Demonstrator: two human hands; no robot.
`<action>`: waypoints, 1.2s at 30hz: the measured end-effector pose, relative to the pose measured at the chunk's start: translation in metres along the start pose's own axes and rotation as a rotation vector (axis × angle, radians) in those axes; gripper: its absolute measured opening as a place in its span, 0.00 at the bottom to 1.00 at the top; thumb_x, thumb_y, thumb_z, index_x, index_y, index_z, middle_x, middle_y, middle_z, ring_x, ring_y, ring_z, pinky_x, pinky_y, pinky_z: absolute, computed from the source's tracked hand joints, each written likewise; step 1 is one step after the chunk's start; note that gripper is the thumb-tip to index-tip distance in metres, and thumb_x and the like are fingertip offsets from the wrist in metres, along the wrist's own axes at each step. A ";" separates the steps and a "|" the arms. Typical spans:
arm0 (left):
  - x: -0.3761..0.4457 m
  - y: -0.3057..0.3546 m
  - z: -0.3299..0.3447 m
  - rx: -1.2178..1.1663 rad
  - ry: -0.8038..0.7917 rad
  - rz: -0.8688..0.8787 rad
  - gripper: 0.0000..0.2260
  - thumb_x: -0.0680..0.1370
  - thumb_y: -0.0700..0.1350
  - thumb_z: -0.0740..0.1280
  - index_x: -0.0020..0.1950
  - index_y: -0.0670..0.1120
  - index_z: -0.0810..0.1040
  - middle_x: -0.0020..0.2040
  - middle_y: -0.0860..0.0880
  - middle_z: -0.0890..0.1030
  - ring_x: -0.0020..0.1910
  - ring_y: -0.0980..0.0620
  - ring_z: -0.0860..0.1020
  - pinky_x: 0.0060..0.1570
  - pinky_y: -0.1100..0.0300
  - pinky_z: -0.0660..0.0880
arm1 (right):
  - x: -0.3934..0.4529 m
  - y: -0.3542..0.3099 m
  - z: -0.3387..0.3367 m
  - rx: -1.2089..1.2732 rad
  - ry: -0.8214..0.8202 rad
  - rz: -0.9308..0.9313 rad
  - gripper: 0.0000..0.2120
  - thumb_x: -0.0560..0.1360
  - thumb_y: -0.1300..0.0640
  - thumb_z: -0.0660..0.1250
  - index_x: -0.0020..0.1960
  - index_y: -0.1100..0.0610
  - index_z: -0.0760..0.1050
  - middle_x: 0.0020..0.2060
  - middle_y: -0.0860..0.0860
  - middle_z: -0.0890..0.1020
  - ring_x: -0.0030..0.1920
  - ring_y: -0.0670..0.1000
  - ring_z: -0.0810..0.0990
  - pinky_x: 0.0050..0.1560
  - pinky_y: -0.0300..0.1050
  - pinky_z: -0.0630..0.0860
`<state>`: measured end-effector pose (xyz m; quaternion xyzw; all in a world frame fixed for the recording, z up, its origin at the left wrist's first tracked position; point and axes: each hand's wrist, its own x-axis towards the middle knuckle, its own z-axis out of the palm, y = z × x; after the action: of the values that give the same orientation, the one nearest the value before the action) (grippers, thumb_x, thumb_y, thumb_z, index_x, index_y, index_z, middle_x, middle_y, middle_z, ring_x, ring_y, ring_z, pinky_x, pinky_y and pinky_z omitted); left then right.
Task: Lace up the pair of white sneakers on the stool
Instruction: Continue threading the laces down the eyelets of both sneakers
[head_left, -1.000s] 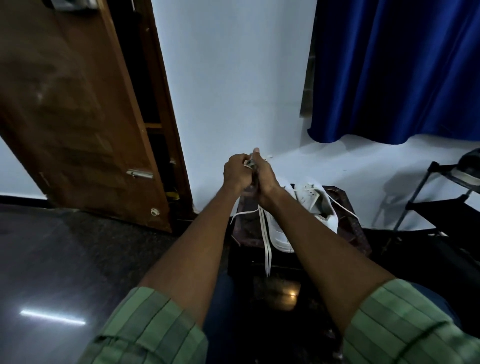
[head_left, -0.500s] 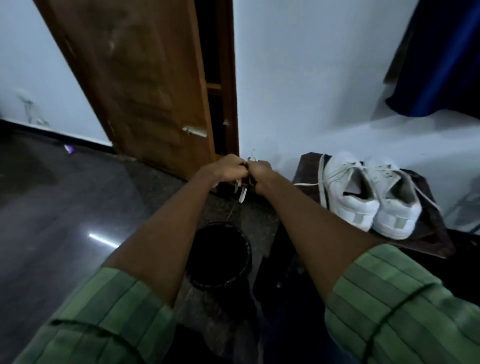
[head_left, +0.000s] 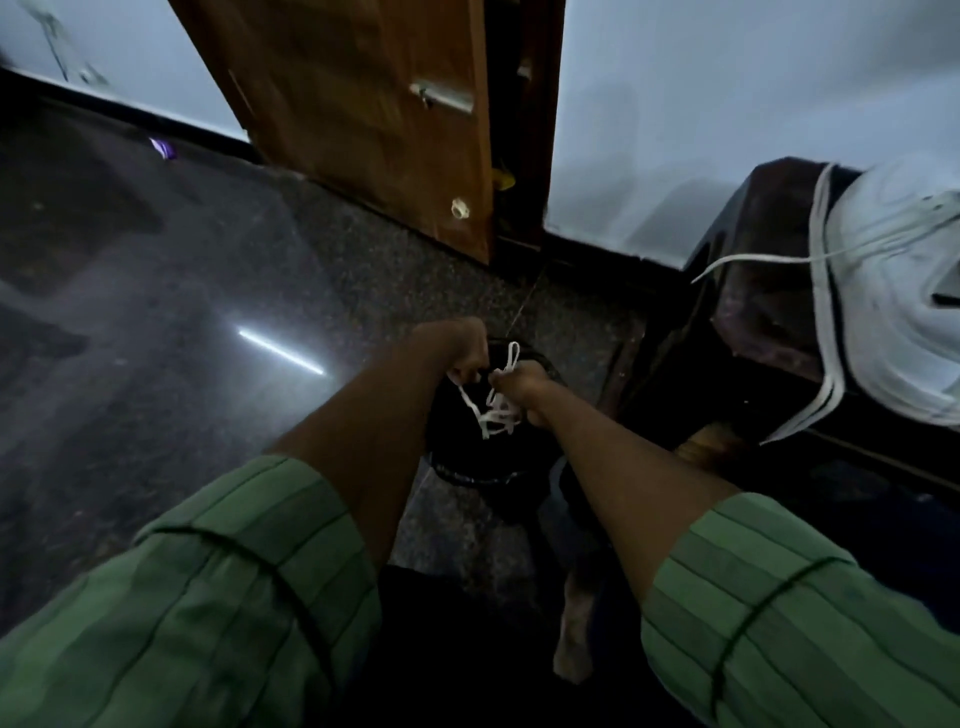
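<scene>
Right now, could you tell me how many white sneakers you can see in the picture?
1. One white sneaker sits on the dark stool at the right edge, cut off by the frame. The second sneaker of the pair is probably out of view beyond that edge.

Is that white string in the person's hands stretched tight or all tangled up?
Tangled and slack. The white string hangs in loose loops between the left hand and right hand.

A white sneaker (head_left: 904, 312), well right of the fingers (head_left: 470, 371), runs off the frame's right edge; the fingertips pinching the tangled lace (head_left: 496, 410) are hidden.
</scene>
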<state>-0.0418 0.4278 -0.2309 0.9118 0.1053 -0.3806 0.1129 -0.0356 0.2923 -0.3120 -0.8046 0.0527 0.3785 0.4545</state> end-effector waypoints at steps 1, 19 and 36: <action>-0.004 0.006 0.002 -0.028 0.001 -0.014 0.06 0.76 0.43 0.73 0.51 0.43 0.83 0.46 0.47 0.85 0.46 0.47 0.83 0.59 0.49 0.82 | -0.002 0.002 0.000 -0.027 -0.020 0.012 0.13 0.80 0.54 0.70 0.56 0.64 0.79 0.50 0.61 0.83 0.47 0.59 0.83 0.49 0.55 0.83; -0.095 0.130 -0.057 -0.141 0.593 0.053 0.10 0.78 0.49 0.67 0.53 0.44 0.83 0.53 0.41 0.82 0.53 0.37 0.81 0.54 0.45 0.81 | -0.097 -0.085 -0.132 -0.443 0.372 -0.276 0.12 0.82 0.60 0.65 0.59 0.64 0.82 0.58 0.62 0.83 0.62 0.63 0.81 0.57 0.54 0.78; -0.142 0.324 -0.096 -0.170 0.700 0.456 0.08 0.75 0.37 0.71 0.54 0.43 0.82 0.53 0.43 0.86 0.52 0.44 0.83 0.44 0.59 0.71 | -0.212 -0.067 -0.330 -0.478 0.664 -0.417 0.13 0.76 0.61 0.69 0.59 0.61 0.82 0.56 0.60 0.84 0.59 0.61 0.81 0.47 0.43 0.69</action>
<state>0.0150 0.1318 -0.0227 0.9733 -0.0363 -0.0035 0.2266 0.0279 0.0220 -0.0271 -0.9580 -0.0566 0.0023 0.2811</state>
